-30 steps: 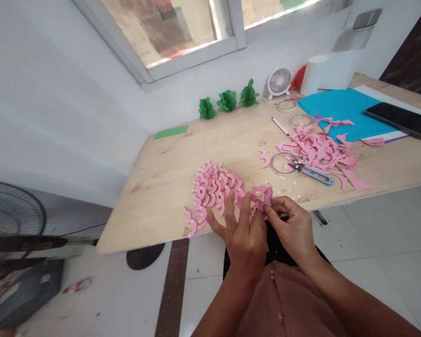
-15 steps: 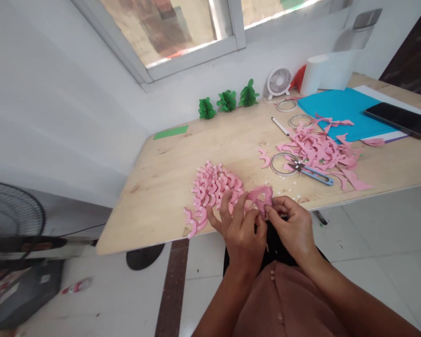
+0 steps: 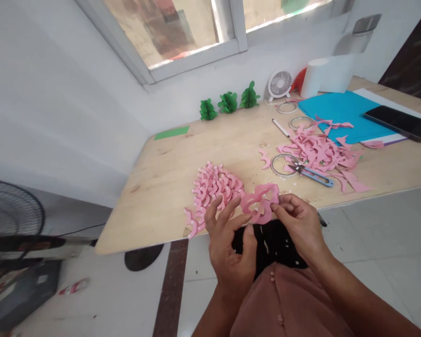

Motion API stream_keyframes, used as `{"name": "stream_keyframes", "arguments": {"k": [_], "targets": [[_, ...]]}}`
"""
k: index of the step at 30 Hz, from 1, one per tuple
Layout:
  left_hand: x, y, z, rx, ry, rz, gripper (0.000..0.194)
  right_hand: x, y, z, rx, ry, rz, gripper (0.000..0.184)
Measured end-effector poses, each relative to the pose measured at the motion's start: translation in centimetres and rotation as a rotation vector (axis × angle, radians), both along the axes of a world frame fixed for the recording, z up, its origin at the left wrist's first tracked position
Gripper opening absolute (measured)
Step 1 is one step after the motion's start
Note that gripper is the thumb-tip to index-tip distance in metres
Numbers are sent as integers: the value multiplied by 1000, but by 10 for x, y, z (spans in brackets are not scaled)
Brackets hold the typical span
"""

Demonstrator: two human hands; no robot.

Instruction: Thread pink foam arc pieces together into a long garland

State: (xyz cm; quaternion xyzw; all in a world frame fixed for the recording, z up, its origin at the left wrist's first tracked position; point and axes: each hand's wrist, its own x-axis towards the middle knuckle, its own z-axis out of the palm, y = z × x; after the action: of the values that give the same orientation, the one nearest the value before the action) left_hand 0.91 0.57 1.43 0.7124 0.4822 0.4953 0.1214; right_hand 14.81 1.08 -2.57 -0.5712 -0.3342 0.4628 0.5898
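A looped pink paper piece (image 3: 266,216) is held up over the table's front edge, its curved strips spread into rings. My right hand (image 3: 298,220) pinches its right side between thumb and fingers. On its left side, my left hand (image 3: 228,238) has its fingers apart and thumb free, with the index fingertip against or very near the paper. Just beyond my left hand lies a pile of curved pink paper strips (image 3: 215,185) with small white tabs on their ends.
Pink paper scraps (image 3: 319,147) lie to the right, with blue thread snips (image 3: 312,174), tape rolls (image 3: 284,165) and a white marker (image 3: 280,128) around them. Farther back are blue sheets (image 3: 340,105), a phone (image 3: 400,122), a small fan (image 3: 279,85) and green paper shapes (image 3: 228,102).
My left hand has loosened its grip and spread its fingers. The pink paper piece has opened wider into loops and shifted slightly right, still in my right hand.
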Motion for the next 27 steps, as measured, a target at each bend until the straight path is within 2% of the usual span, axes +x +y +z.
{"name": "stream_keyframes", "arguments": {"k": [3,8,14,18,22,24,27], "targets": [[-6,4,0,-34,-108,-11,17,3,1,1,3,94,-27,16],[-11,17,-10,-184,-177,-57,14,6,5,5,-8,124,-40,23],[-7,34,-21,-275,-246,10,5,10,9,5,-10,182,-9,25],[-6,37,-20,-292,-252,-10,11,13,12,3,0,186,-2,26],[-6,34,-15,-383,-283,-18,14,13,14,2,-3,207,1,27],[-5,30,-15,-381,-293,-26,13,13,14,1,-7,233,-4,27],[-5,23,-16,-261,-287,-11,6,13,14,2,-14,282,-3,27]]}}
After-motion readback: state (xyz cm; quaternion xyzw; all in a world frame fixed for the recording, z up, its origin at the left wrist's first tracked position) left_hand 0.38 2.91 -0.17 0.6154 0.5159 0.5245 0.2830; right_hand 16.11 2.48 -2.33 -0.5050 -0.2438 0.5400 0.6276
